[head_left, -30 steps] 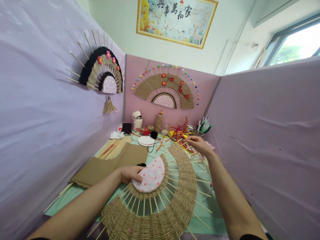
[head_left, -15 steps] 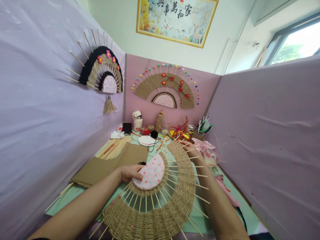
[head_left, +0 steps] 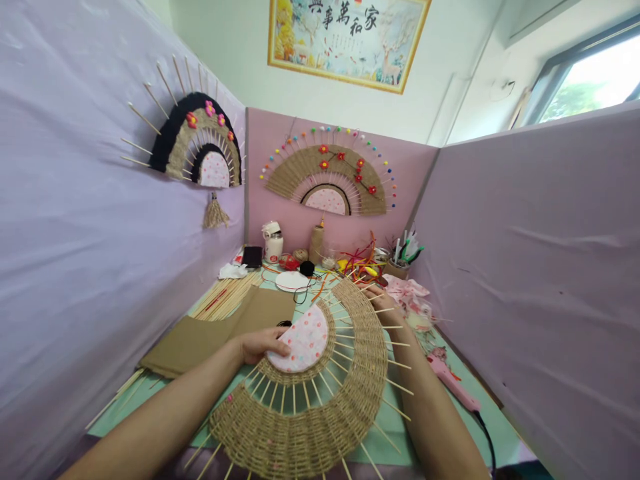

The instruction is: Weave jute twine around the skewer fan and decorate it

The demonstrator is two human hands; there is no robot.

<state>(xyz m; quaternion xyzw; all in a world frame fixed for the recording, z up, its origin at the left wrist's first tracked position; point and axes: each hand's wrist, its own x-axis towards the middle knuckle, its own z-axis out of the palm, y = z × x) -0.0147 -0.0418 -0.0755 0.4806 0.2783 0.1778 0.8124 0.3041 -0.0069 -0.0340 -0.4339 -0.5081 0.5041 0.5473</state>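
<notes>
A woven fan point(head_left: 367, 340) of tan cord on thin wooden sticks is held tilted over the table, its curved side toward me. At its centre is a half-disc point(head_left: 303, 340) covered in white cloth with pink-red dots. My left hand point(head_left: 265, 345) grips the straight edge of this half-disc, thumb on the front and the other fingers hidden behind. At the fan's upper right end, my right hand point(head_left: 380, 298) holds the outer edge among the stick tips. Its fingertips are partly hidden by the sticks and the weave.
Brown cardboard point(head_left: 200, 340) and a bundle of sticks point(head_left: 227, 297) lie at left. A pink glue gun point(head_left: 453, 383) with a black cable lies right. Behind are a white plate point(head_left: 293, 281), black yarn point(head_left: 307, 269) and a bottle point(head_left: 273, 243). Two finished fans point(head_left: 325, 170) hang on the partitions.
The fan has tipped slightly, its lower edge rising a little, with both hands still on it. The whole view has shifted slightly.
</notes>
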